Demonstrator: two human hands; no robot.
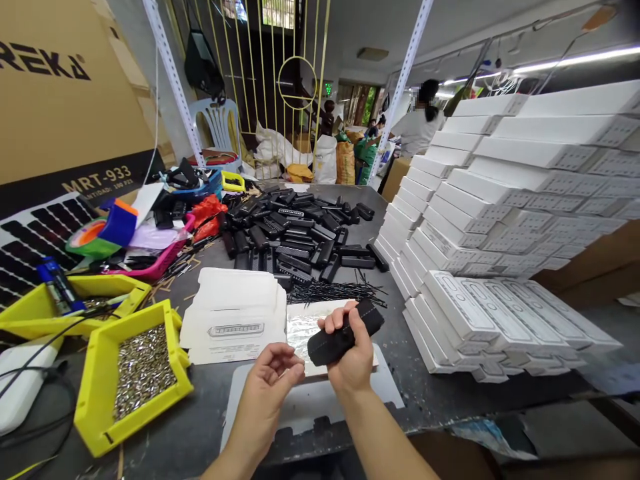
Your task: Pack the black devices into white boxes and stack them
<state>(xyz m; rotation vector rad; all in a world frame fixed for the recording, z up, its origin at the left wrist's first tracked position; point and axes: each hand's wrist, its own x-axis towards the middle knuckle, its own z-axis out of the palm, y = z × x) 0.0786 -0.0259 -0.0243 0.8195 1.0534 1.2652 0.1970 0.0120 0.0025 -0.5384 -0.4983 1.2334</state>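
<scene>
My right hand (353,347) is wrapped round a black fabric-like item (327,345), tilted up to the right. Just left of it, my left hand (274,373) has its fingers curled and thumb close to the fingertips; whatever it may pinch is too small to make out. Beneath both hands lies an unfolded white box (240,303) with a line drawing of a long device on its left flap and a shiny silvery lining (299,327) on the right. Thin black strips (335,292) lie behind it, and beyond them a heap of black plastic devices (300,233).
Stacked white boxes (460,233) fill the right side. At left are yellow bins, one holding small metal parts (145,370), a pink basket (173,257), tape rolls (103,230) and a large carton (65,87). A person (420,127) is in the background.
</scene>
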